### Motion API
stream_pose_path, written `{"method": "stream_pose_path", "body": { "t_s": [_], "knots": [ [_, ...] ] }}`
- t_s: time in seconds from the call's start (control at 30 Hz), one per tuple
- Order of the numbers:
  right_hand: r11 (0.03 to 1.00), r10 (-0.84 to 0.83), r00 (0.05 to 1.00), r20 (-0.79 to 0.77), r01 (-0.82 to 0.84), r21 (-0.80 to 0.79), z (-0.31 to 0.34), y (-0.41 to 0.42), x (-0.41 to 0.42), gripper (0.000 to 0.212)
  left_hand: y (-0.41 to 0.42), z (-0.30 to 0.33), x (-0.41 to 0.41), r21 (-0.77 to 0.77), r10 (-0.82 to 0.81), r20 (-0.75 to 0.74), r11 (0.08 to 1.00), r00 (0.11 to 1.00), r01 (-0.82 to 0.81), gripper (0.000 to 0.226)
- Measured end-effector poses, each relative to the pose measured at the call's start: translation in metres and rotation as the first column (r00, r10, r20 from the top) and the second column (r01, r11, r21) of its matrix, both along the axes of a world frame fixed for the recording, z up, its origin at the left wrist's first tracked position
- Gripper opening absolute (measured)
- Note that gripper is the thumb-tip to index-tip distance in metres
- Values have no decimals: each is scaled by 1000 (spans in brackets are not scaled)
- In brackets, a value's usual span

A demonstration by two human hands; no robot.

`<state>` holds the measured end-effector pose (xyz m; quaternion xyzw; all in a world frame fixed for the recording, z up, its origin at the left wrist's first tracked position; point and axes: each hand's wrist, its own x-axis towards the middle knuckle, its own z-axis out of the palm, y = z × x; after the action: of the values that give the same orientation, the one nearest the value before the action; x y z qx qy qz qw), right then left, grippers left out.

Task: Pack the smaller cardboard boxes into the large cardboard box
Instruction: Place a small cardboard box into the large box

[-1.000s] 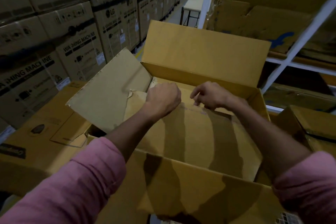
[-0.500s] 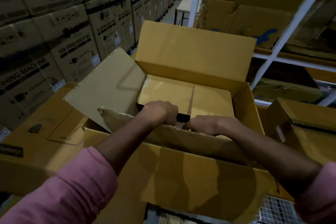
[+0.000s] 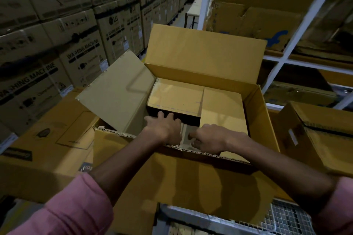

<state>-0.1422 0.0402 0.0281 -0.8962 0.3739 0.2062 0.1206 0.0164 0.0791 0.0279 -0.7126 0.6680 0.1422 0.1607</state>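
My left hand (image 3: 164,129), at frame centre, has fingers spread and reaching over the near edge of a smaller box (image 3: 174,99) already inside the large cardboard box (image 3: 267,129). My right hand (image 3: 208,140), just beside it, has fingers curled; what it holds I cannot tell. I judge I'm seating this layer; next, press it flat, then fetch another box, perhaps the one at right (image 3: 321,135).

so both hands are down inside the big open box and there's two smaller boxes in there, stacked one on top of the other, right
Not quite. The head view shows the two smaller boxes lying side by side at the far end of the big box, not stacked. The rest holds: the left hand and right hand both reach inside it.
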Motion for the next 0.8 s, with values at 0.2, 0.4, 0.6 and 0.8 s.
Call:
{"method": "stream_pose_path", "body": {
  "t_s": [0.2, 0.4, 0.6, 0.8],
  "knots": [
    [996, 4, 1000, 5, -3, -85, -1, 8, -1, 34, 4, -4, 1, -70, -10, 4, 997, 1000, 11, 63],
    [992, 72, 997, -37, -75, -103, -3, 3, -1, 31, 7, -1, 1, -122, -34, 1, 992, 999, 34, 62],
    [996, 86, 991, -107, -89, -17, -1, -41, -10, 44, -9, 16, 4, -195, -23, -71, 981, 997, 8, 50],
    [968, 234, 958, -166, -245, -52, -27, -85, -18, 50, -25, 30, -9, -174, 42, -91, 983, 995, -58, 44]
  ]
}}
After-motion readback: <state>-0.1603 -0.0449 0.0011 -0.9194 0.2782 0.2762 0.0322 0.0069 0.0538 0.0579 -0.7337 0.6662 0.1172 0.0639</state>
